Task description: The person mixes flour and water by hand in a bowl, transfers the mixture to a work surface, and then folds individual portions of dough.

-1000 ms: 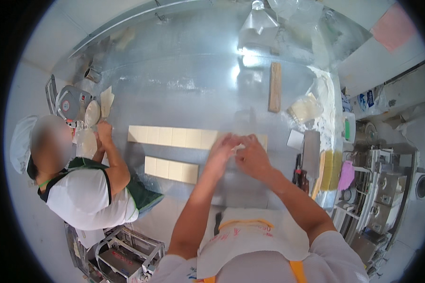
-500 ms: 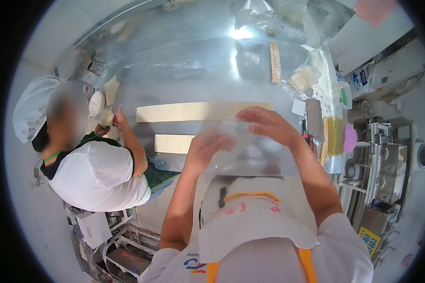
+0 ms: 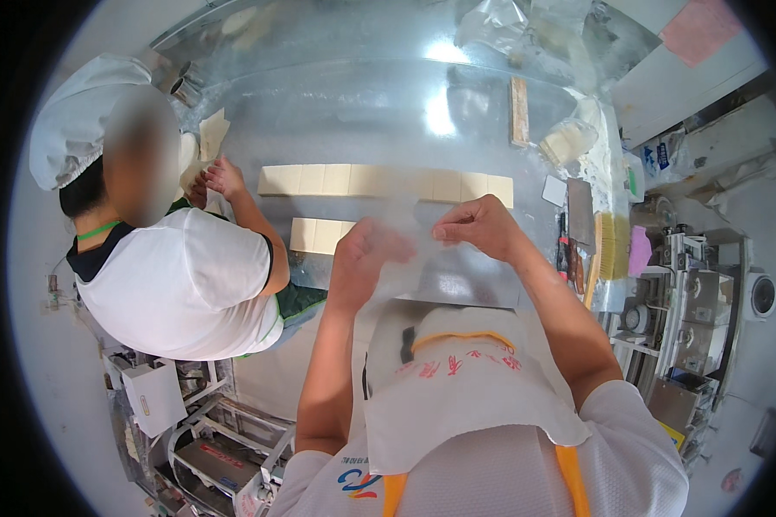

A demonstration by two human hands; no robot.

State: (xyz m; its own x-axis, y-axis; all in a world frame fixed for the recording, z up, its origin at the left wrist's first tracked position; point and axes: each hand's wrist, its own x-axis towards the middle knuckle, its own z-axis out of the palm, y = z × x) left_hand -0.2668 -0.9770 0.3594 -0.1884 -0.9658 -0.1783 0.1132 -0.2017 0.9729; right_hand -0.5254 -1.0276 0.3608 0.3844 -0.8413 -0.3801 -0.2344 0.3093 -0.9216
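My left hand [image 3: 362,258] hovers over the near edge of the metal table, at the right end of a short row of pale, flat square dough pieces [image 3: 315,235]. A hazy smear in the picture hides its fingertips. Just below the right part of a longer row of similar squares [image 3: 319,180], my right hand [image 3: 485,228] has thumb and fingertips pinched together. Whatever lies between them, if anything, is lost in the haze. The two hands are a short way apart, level with each other.
A co-worker [image 3: 172,276] stands at the left, hands around a pale piece of dough. On the right lie a brush [image 3: 610,250], a flat scraper [image 3: 581,213], knives [image 3: 574,263] and a white square [image 3: 554,190]. Farther back are a wooden strip [image 3: 519,112] and a plastic bag [image 3: 569,142].
My right hand has gone from spread fingers to a pinch and moved slightly down in relation to the long row. The co-worker's hands have shifted. The whole view has tilted a little.
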